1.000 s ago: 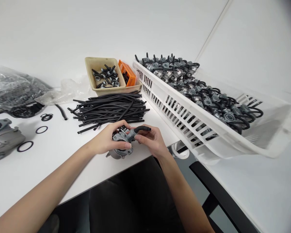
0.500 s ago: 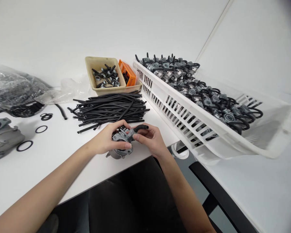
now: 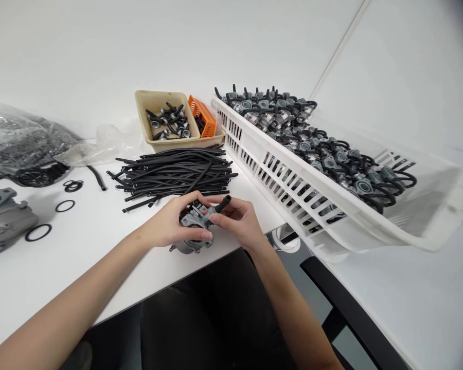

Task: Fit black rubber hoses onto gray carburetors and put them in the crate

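Observation:
A grey metal carburetor [image 3: 193, 221] rests near the table's front edge. My left hand [image 3: 170, 221] is wrapped round its body, thumb across the near side and fingers over the far side. At its right end is a grey cap with a black rubber boot [image 3: 224, 203] that points up and to the right. My right hand [image 3: 241, 218] pinches this capped end between thumb and fingers. Its fingertips are partly hidden behind the boot.
A pile of black hoses [image 3: 173, 172] lies just beyond my hands. Behind it stand a beige bin [image 3: 139, 110] of capped parts and an orange basket [image 3: 206, 110]. A white crate [image 3: 293, 177] of carburetors fills the right. Black rings [image 3: 38, 232] and a metal casing [image 3: 7, 221] lie left.
The black boot has turned from pointing right to pointing more upward, and my right fingers have shifted on the capped end. My left hand keeps its hold on the carburetor.

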Tool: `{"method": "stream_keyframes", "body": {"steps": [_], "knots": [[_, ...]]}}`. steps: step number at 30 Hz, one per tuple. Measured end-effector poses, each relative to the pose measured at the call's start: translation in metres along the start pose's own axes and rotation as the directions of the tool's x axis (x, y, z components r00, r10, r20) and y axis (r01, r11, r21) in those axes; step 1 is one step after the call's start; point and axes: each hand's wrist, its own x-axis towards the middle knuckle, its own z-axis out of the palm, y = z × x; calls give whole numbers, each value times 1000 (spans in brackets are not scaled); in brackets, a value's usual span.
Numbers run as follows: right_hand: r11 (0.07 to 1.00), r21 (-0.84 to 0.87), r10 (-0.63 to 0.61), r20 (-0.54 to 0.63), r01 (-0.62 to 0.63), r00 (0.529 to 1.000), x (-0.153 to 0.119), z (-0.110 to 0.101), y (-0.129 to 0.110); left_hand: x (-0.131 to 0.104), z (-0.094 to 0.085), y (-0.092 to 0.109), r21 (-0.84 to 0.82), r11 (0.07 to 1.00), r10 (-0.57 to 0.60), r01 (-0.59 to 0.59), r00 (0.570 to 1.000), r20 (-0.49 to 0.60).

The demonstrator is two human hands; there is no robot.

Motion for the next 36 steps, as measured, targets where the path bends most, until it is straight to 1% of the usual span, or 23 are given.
{"method": "stream_keyframes", "body": {"steps": [3, 7, 17, 23, 28, 34, 36], "knots": [[1000, 20, 11, 6, -11, 1000, 0, 2, 0, 0, 0, 4, 32, 999, 0, 0, 1000, -6], [1000, -2, 5, 0, -5, 1000, 1, 3, 2, 1, 1, 5, 47, 999, 9, -9, 1000, -17], [1000, 12, -2, -16, 2, 1000, 3, 3, 1, 0, 1, 6, 18, 1000, 3, -3, 1000, 3], [999, 45, 9, -17, -9, 1000, 3, 3, 2, 1, 0, 3, -44, 999, -9, 10, 1000, 20], [991, 135, 23, 22, -26, 999, 2, 3, 1, 2, 0, 0, -111, 994, -22, 25, 999, 27], [990, 140, -19, 71, 9, 997, -1, -1, 1, 2, -1, -3, -134, 991, -22, 27, 999, 40], [990, 143, -13, 74, 2, 997, -2, -2, 1, 2, -1, -4, -141, 990, -25, 31, 999, 43]]}}
